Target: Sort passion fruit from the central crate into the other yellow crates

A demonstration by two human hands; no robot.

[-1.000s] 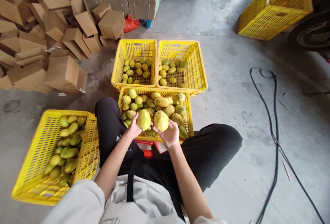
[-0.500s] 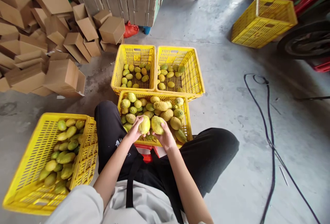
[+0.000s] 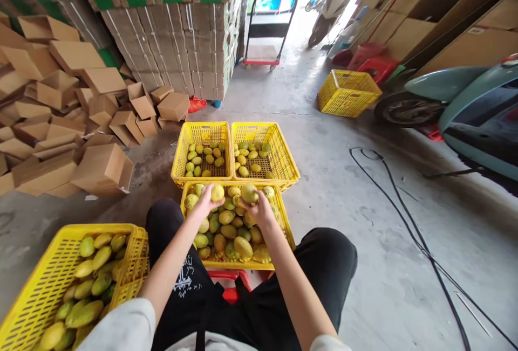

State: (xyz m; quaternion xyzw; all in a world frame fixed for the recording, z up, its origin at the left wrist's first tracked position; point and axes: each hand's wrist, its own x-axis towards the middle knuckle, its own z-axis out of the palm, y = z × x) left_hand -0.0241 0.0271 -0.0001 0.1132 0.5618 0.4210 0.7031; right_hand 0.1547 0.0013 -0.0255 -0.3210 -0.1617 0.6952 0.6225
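My left hand (image 3: 205,201) is wrapped round a yellow-green fruit (image 3: 217,193), above the back left part of the near yellow crate (image 3: 288,231). A greener fruit (image 3: 249,194) sits in my right hand (image 3: 261,211), over the back right part of that same crate. Many green and yellow fruits (image 3: 229,231) fill the near crate between my knees. Just beyond it two yellow crates stand side by side, the left one (image 3: 202,178) and the right one (image 3: 285,157), each with several fruits on its bottom.
At the lower left stands a yellow crate (image 3: 36,270) with larger elongated fruits. Loose cardboard boxes (image 3: 99,167) lie at the left, near stacked flat cartons (image 3: 178,43). A trolley (image 3: 262,60), another yellow crate (image 3: 348,95), a scooter (image 3: 477,108) and a black cable (image 3: 408,216) are beyond.
Both hands have moved forward and apart with their fruits, toward the back edge of the near crate. The view has tilted up, showing more of the trolley and scooter.
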